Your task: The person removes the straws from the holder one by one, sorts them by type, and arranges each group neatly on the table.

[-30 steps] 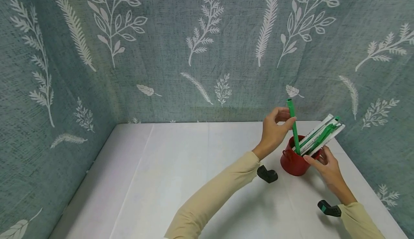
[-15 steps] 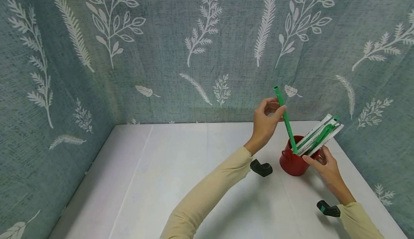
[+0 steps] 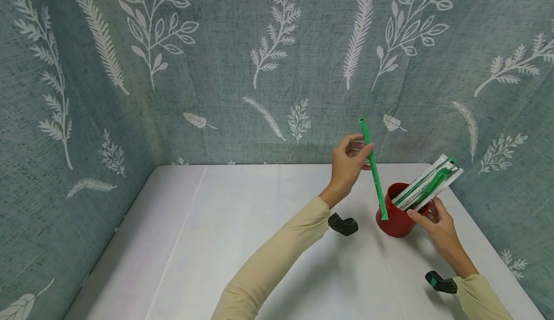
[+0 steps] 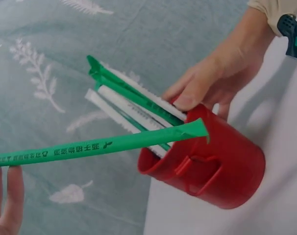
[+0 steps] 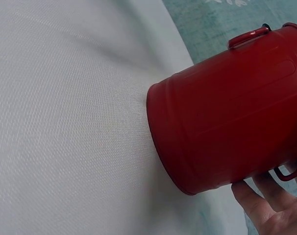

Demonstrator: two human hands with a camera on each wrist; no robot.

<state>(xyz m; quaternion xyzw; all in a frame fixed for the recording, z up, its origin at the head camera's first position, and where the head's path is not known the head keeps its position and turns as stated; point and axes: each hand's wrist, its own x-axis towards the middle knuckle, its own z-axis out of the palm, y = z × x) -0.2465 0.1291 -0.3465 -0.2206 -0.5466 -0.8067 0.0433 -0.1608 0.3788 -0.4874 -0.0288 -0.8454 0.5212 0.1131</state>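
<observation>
Ok so quick rundown: our left hand (image 3: 347, 163) has a green stick packet (image 3: 374, 173) pinched b/w thumb and fingers, gripped up in its upper half, w/ most of the length hanging below. Right hand (image 3: 439, 228) is on the red bucket (image 3: 396, 221), thumb over the rim and the other fingers round the outside wall, so afaict we're holding it at the right side. Key bit imo is the gap, or lack of one, b/w the packet's low end and the bucket: in the head view that end overlaps the bucket's left wall, outside the mouth, and the left wrist view has it crossing in front of the rim. Can't tell if it's touching. Bucket lies right of and below our left fingers; the right hand is nearer to it, already in contact. Packet's long axis is steep, top tipped a bit left, bottom pointing down and slightly right. The bunch of white and green sticks (image 3: 434, 183) in the bucket leans the other way, tops up and to the right, so the two axes splay apart like a V. Bucket's on the table (image 3: 242, 243) near the right edge; no idea if it's tilted a touch, tbh.
</observation>
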